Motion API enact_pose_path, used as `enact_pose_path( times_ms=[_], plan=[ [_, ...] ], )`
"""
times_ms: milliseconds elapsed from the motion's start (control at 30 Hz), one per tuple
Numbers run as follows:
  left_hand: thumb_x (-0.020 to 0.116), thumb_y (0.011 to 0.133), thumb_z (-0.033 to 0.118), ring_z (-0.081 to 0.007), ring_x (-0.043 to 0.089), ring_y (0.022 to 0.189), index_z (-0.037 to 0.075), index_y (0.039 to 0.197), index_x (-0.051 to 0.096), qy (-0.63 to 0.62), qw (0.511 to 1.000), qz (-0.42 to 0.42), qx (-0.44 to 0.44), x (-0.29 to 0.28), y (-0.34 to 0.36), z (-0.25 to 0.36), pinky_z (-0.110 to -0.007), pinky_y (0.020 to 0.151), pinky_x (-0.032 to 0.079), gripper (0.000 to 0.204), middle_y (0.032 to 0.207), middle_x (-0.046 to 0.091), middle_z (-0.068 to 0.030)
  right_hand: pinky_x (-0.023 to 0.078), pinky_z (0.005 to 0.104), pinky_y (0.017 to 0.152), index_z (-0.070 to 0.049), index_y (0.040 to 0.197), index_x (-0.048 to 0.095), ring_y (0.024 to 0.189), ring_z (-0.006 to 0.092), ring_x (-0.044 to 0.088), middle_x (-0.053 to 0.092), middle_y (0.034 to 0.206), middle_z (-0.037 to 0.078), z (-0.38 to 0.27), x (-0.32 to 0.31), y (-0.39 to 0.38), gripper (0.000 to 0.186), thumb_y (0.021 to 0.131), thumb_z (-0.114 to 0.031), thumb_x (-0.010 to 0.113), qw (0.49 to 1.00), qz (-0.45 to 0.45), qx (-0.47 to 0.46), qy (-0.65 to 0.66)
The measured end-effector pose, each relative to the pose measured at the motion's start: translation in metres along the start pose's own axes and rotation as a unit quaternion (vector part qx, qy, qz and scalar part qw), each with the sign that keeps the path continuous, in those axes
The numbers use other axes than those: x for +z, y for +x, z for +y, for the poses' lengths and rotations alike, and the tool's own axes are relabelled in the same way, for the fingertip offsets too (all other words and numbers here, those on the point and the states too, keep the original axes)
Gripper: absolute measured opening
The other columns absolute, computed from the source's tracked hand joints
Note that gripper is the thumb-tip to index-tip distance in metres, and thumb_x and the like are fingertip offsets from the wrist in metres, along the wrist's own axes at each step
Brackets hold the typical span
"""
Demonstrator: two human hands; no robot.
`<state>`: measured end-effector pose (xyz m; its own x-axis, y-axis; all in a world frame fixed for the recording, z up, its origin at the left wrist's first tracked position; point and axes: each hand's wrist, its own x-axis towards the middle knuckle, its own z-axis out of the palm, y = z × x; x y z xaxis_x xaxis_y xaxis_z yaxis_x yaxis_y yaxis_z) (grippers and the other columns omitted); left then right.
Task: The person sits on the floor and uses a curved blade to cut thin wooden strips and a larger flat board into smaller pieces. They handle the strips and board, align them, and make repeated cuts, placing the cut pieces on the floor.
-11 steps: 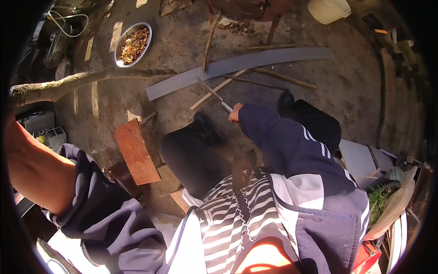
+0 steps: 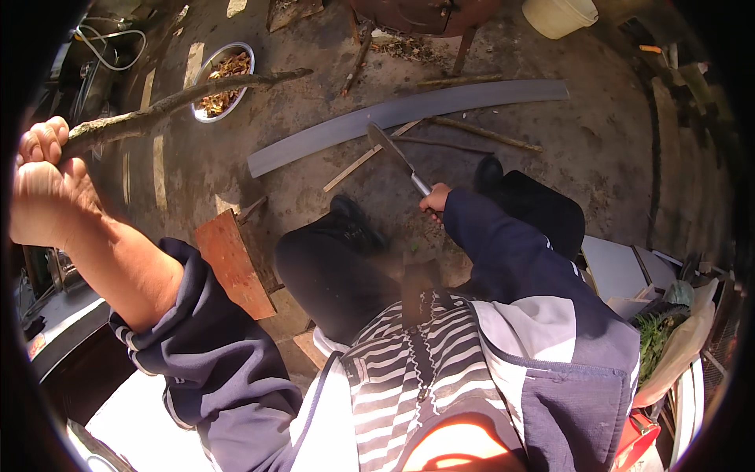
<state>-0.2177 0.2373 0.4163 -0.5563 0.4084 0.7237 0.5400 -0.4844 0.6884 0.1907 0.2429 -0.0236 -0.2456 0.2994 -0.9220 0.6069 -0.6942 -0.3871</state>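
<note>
My left hand [image 2: 51, 185] is raised at the far left, its fingers wrapped round the thick end of a bark-covered branch [image 2: 157, 105]. The branch points right, and its thinner part passes across the bowl of wood chips [image 2: 222, 106] in this view. In front of my knees, my right hand [image 2: 435, 201] grips the pale handle of a long-bladed knife [image 2: 395, 154]. Its blade points forward and left, over a thin wooden strip [image 2: 368, 159] and near the long grey plank [image 2: 314, 137] on the ground. Blade and branch are apart.
Loose sticks [image 2: 487, 134] lie by the plank, and a short stick [image 2: 359, 61] lies near the rusty metal stove [image 2: 429, 14]. A reddish board [image 2: 233, 263] is beside my left knee. A cream bucket [image 2: 558, 17] stands far right. Greens [image 2: 654, 338] fill a bag on my right.
My left hand has come into view, and the branch has moved away and now crosses the bowl. The knife has shifted right, its blade turned. The short stick has moved off the plank toward the stove.
</note>
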Motion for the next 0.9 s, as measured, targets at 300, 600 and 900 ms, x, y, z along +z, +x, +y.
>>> enact_pose_path(
  times_ms=[300,600,900],
  plan=[
    [0.059,0.085,0.015,-0.0146,0.040,0.044,0.005,0.067,0.043,-0.144,0.954,0.154,-0.211,0.060,-0.105,-0.059,-0.033,0.050,0.044,0.025,0.050,0.038,-0.0028,0.039,0.0329,0.037,0.006,0.072,0.050,0.040,0.0172,0.048,0.051,0.055,0.011,0.002,0.001,-0.027,0.018,0.070,-0.001,0.066,0.999,-0.016,-0.016,0.022],
    [0.050,0.090,0.021,-0.0133,0.030,0.043,0.009,0.060,0.037,-0.202,0.952,0.043,-0.226,0.051,-0.097,-0.048,-0.030,0.047,0.033,0.035,0.049,0.028,-0.0005,0.040,0.0339,0.037,0.004,0.085,0.050,0.041,0.0173,0.049,0.051,0.057,0.012,-0.007,0.004,-0.039,0.023,0.070,-0.002,0.066,1.000,-0.010,-0.016,0.014],
    [0.052,0.090,0.027,-0.0135,0.031,0.043,0.008,0.062,0.034,-0.138,0.958,0.147,-0.203,0.063,-0.102,-0.051,-0.031,0.043,0.029,0.038,0.050,0.031,-0.0008,0.037,0.0337,0.038,-0.002,0.079,0.048,0.042,0.0155,0.046,0.048,0.058,0.008,-0.045,-0.021,-0.076,0.019,0.071,-0.003,0.065,0.991,-0.023,-0.122,0.044]
  ],
)
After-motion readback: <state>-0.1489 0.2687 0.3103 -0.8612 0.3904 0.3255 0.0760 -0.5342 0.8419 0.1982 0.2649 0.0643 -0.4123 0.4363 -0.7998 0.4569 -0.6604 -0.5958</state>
